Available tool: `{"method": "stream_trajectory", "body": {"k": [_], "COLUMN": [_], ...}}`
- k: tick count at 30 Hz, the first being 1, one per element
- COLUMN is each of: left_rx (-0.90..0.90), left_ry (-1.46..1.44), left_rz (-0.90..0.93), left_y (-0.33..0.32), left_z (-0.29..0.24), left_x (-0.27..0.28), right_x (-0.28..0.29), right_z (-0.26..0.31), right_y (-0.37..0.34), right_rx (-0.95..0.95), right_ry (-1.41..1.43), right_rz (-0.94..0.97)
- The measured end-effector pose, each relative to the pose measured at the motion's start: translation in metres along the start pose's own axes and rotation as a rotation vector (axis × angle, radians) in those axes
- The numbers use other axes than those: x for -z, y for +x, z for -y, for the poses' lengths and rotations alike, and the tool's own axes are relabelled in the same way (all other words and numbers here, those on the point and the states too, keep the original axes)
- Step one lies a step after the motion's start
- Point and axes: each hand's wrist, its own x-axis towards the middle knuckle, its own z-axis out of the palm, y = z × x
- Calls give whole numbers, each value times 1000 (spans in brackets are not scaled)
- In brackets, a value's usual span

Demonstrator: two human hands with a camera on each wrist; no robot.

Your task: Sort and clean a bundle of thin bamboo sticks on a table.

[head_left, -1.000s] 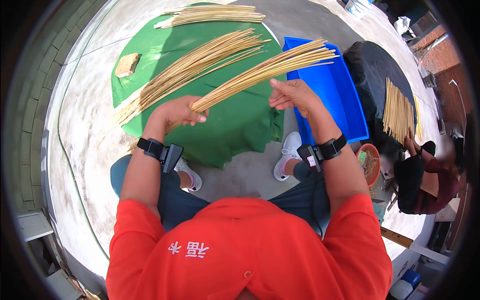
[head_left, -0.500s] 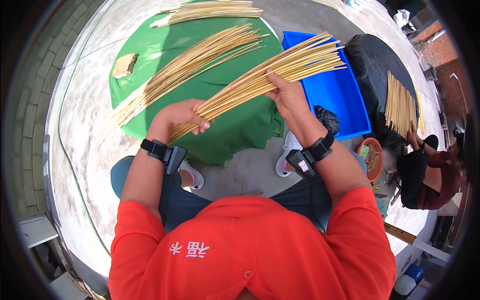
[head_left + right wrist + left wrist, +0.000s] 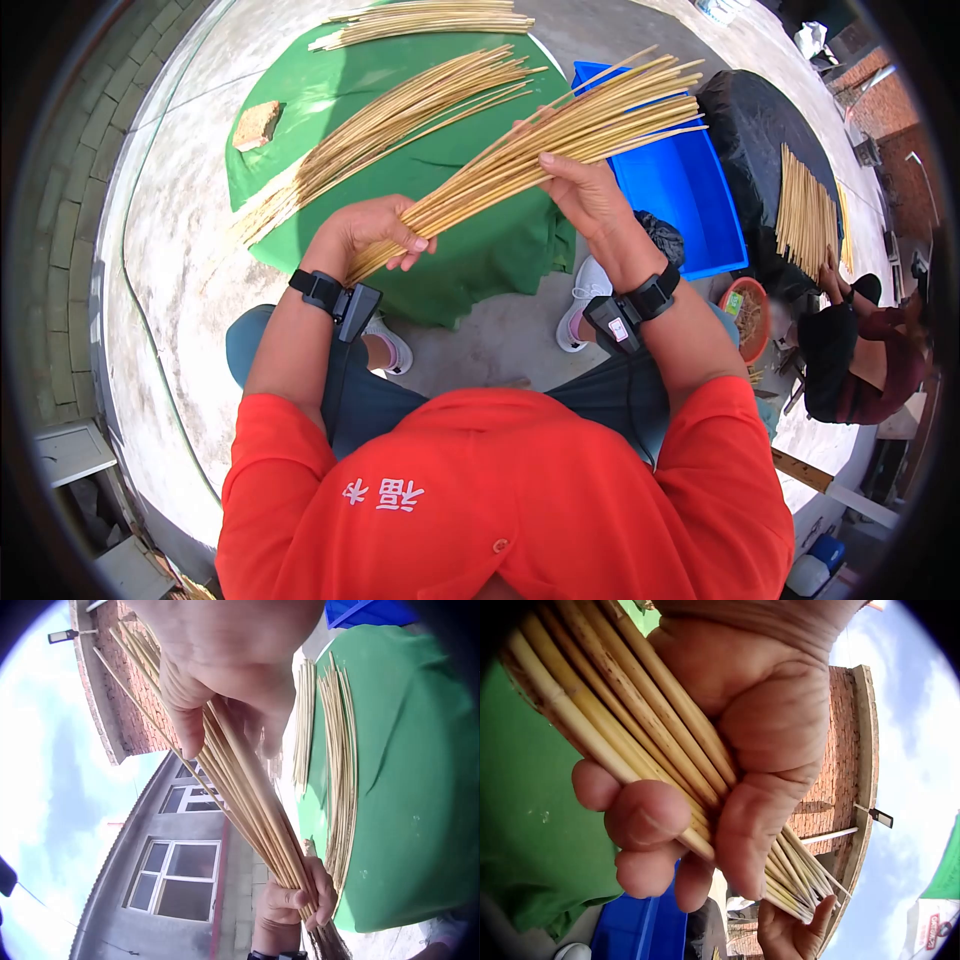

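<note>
A bundle of thin, straw-coloured stalks [image 3: 470, 200] slants across in front of me, its far ends fanned out toward the upper right. Near its lower end my left hand [image 3: 378, 235] grips it, and in the left wrist view the thumb [image 3: 746, 832] and curled fingers close round the stalks. Farther up, my right hand [image 3: 590, 205] holds the fanned part, thumb on the near side and fingertips showing beyond the far edge. In the right wrist view one stalk [image 3: 142, 694] stands apart from the others.
Two more piles of stalks [image 3: 400, 110] lie on a green cloth [image 3: 480, 285], with a brick [image 3: 256, 126] at its left. Right of it are a blue tub [image 3: 690, 215], a black-covered surface [image 3: 735, 130] with stalks, an orange basin [image 3: 757, 335] and another person [image 3: 870, 350].
My right hand was off the bundle, half open beside it, then came up and took hold of it. The far ends have spread wider and risen slightly. The left hand keeps its grip.
</note>
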Motion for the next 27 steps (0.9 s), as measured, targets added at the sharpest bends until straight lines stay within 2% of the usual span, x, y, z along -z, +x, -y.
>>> {"method": "stream_trajectory", "body": {"k": [3,7,9,16,22,24,25,27], "left_rx": [29,43,37,14,-62,-71,-71,-55], "left_ry": [55,86,77,64,17,168,166,394], "left_rz": [-15,-18,-38,-44,-134,-215,-220,-485], "left_y": [1,5,7,9,8,8,7,6], "left_z": [-3,-1,0,2,2,1,1,-8], "left_x": [-3,-6,-6,-9,-6,1,1,-5], "right_x": [5,9,6,4,12,14,15,7], "right_z": [0,-2,-4,-7,-4,-7,-10,-13], "right_y": [3,6,8,9,7,3,0,-6], "right_rx": [-17,-13,27,70,-7,-117,-120,-247], "right_ry": [161,128,70,49,68,107,108,-31], "right_rz": [-2,-10,-148,-342,-200,-35,-32,-3]}}
